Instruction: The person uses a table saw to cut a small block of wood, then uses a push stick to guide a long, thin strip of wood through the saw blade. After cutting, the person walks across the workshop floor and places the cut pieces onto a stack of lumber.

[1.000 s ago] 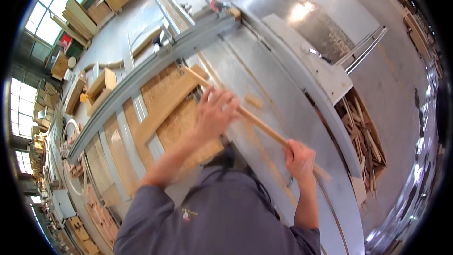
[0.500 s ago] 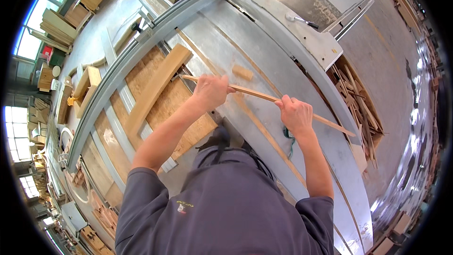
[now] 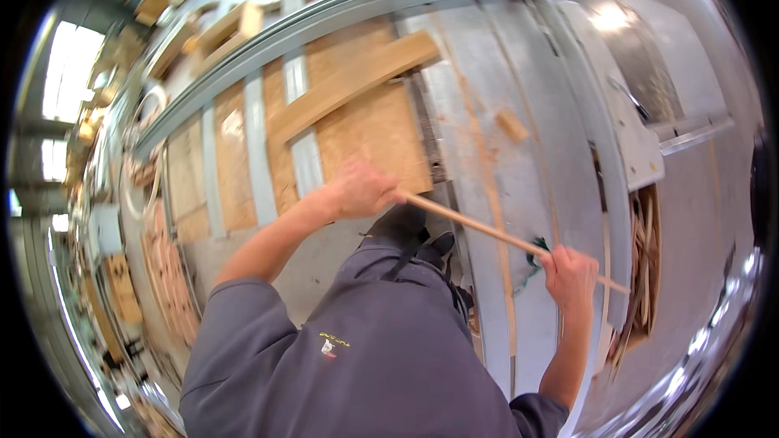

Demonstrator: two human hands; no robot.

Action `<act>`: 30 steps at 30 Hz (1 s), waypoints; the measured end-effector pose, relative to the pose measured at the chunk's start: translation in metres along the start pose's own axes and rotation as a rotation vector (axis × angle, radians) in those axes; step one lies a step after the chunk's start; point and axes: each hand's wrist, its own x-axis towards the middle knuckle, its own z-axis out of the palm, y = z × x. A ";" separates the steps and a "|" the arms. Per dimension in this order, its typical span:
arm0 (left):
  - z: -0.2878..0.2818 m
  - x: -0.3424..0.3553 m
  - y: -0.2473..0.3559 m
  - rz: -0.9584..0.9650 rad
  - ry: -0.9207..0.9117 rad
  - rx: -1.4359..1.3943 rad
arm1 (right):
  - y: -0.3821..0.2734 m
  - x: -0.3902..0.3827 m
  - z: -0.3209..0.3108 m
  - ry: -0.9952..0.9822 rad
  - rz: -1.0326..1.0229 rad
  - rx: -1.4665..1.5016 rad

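Wooden strip (image 3: 475,225) runs through tightly curled fingers (image 3: 385,188): left hand (image 3: 363,187) beside the metal worktop (image 3: 531,332), right hand (image 3: 571,276) over it. One end protrudes past the right hand.

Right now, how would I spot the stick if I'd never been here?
Find the big grey metal table right of centre. Across it in the view, the right hand grips a thin pale wooden stick slanting to the left hand. Unlike the short block lying on the table, this stick is long and held in both hands.
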 end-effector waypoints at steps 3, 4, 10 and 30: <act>0.034 -0.086 0.008 -0.169 -0.037 -0.084 | -0.026 -0.009 0.012 -0.081 -0.086 0.075; 0.040 -0.110 0.010 -0.221 -0.047 -0.109 | -0.028 -0.015 0.017 -0.118 -0.109 0.073; 0.099 -0.207 -0.002 -0.374 -0.077 -0.241 | -0.084 -0.029 0.031 -0.185 -0.190 0.007; 0.342 -0.460 -0.085 -1.024 -0.320 -0.252 | -0.228 -0.043 0.384 -0.575 -0.401 -0.037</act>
